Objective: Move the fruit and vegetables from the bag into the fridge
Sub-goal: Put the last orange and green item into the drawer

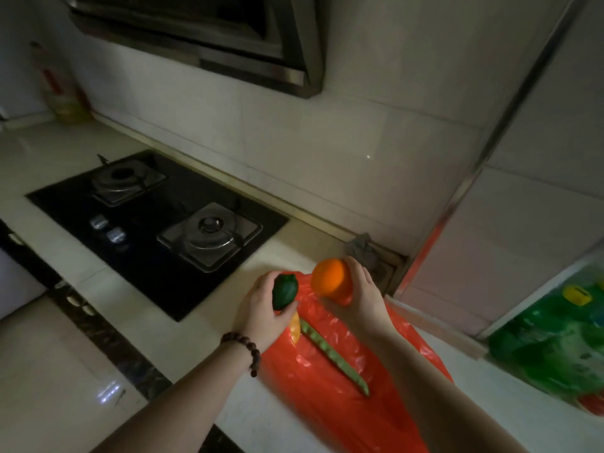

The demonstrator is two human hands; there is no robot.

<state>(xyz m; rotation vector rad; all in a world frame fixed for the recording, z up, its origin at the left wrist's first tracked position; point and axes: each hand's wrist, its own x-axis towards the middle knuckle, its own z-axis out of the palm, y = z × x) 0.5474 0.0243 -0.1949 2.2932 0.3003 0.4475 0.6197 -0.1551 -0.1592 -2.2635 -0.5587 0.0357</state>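
Two bare forearms reach forward from the bottom edge over a red plastic bag (330,384) lying flat on a pale kitchen counter (108,289). The left hand (261,308), with a dark bead bracelet (243,349) on its wrist, curls its fingers and thumb around a dark green fruit (285,291), held just above the bag's far left corner. The right hand (359,292) cups an orange (330,281) from the side, fingers wrapped behind it, above the bag's far edge. On the bag lie a long green bean pod (333,356) and, just beside it, a small yellow-orange item (294,326) partly hidden by the left hand. A black two-burner gas hob (157,220) sits to the left, a range hood (209,37) above it. A green plastic bag (555,341) rests at the right
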